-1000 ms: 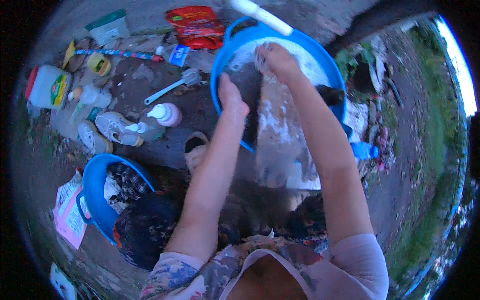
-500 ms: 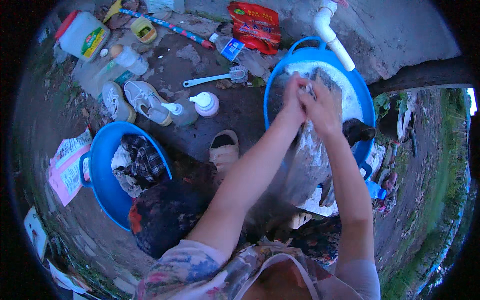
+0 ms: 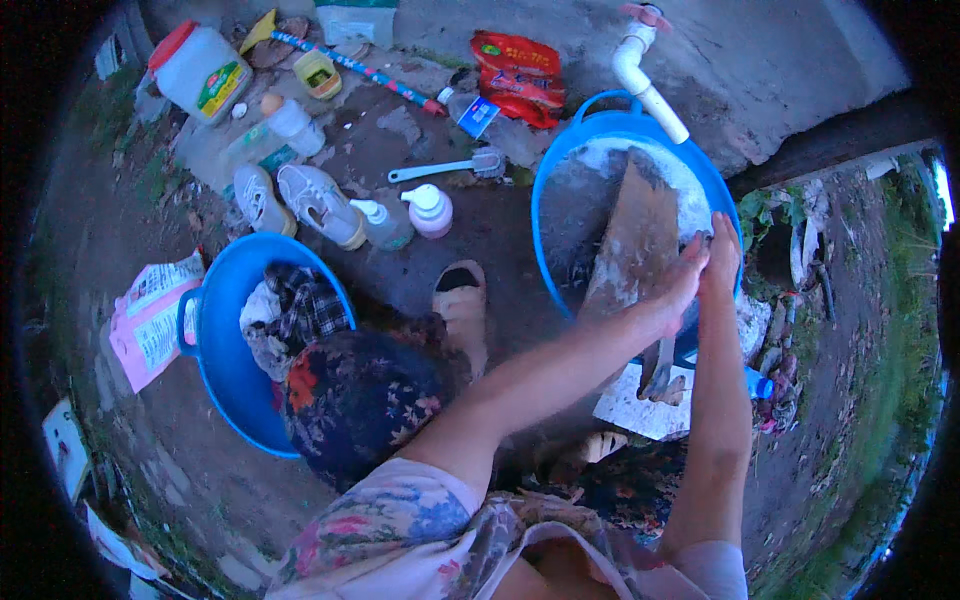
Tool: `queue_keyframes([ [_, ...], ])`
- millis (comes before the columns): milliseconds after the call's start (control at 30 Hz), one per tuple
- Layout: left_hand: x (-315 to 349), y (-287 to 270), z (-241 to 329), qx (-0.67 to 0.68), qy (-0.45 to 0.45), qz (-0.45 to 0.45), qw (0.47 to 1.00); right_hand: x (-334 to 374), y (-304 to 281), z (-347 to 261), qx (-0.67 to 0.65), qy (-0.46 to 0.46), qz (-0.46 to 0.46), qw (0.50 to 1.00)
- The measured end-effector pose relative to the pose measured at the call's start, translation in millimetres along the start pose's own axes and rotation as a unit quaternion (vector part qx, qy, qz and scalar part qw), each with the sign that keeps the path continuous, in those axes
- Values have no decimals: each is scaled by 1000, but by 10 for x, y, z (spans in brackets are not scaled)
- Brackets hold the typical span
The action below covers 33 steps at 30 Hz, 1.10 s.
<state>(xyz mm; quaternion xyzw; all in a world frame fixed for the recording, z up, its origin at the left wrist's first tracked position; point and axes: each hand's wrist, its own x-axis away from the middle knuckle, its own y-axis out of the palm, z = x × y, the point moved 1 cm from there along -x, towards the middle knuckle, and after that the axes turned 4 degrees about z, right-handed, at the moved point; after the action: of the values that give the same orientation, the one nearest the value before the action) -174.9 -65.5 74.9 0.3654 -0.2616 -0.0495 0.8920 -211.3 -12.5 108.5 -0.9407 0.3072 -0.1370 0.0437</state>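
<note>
A large blue tub (image 3: 541,222) of foamy water stands at the right, and a worn wooden board (image 3: 640,225) leans in it. By the tub's right side, my left hand (image 3: 684,274) presses against my right hand (image 3: 722,258), palms facing. Both hands look closed together. A small dark patch shows between the fingertips, but what they hold, if anything, is hidden. Close to my wrists, the board's lower end juts over the tub's near rim.
A white pipe (image 3: 640,80) hangs over the tub. Left, a blue basin (image 3: 222,375) holds clothes (image 3: 300,305). Beyond it are shoes (image 3: 310,200), pump bottles (image 3: 429,210), a brush (image 3: 445,169) and a red bag (image 3: 517,78). A blue-capped bottle (image 3: 760,384) lies right.
Both hands have moved right and nearer, from above the board to the tub's right side. More of the board shows now. The view has shifted slightly.
</note>
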Motion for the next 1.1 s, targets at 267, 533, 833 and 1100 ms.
queue_keyframes([
  [267,-64,-182,254,118,1,13,993,-111,264,85,15,-68,-138,988],
  [533,-597,-1116,715,184,-53,198,961,-472,1585,964,334,-94,-265,900],
  [833,-651,-1173,404,232,71,56,969,561,1221,448,12,-38,-202,979],
  [1100,-341,-713,769,167,2,1,986,827,705,95,66,-180,-167,967],
])
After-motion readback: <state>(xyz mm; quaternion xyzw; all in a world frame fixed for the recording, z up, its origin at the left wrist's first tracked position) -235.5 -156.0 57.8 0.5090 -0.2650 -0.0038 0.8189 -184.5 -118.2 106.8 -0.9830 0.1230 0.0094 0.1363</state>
